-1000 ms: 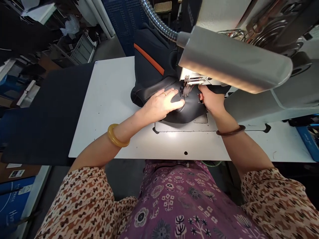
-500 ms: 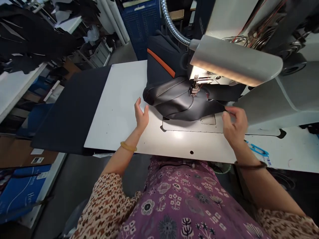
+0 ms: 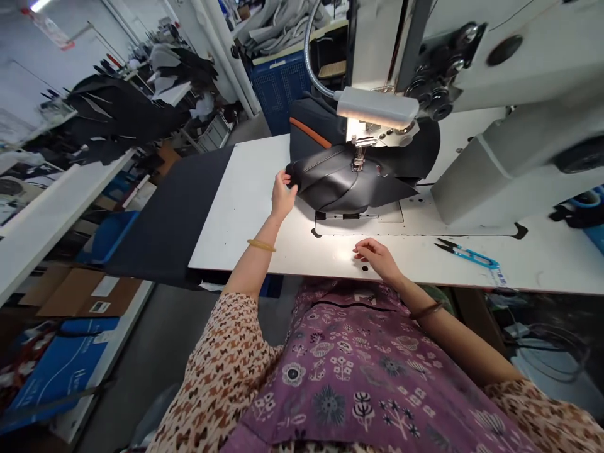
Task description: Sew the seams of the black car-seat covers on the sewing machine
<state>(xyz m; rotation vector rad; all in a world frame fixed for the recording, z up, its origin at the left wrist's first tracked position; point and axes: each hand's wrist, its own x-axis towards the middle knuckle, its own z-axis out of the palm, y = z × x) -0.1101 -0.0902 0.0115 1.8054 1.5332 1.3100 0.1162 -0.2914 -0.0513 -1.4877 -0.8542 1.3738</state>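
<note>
Left hand (image 3: 284, 196) at left end of black cover (image 3: 337, 182), grip unclear; right hand (image 3: 379, 258) loosely parted, near tabletop (image 3: 302, 255) front edge.

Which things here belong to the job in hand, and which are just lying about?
Apparently in the job:
Black cover with orange strip, left hand at its edge
Sewing machine
Lit lamp

Apparently lying about:
Blue thread snips
Cardboard box
Blue plastic crate

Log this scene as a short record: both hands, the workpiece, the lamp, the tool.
Left hand: at the left end of the black piece; grip unclear
Right hand: fingers curled, nothing visible held
Black piece: orange strip, lies under presser foot
Lamp: lit
Tool: blue-handled snips on white table
</note>
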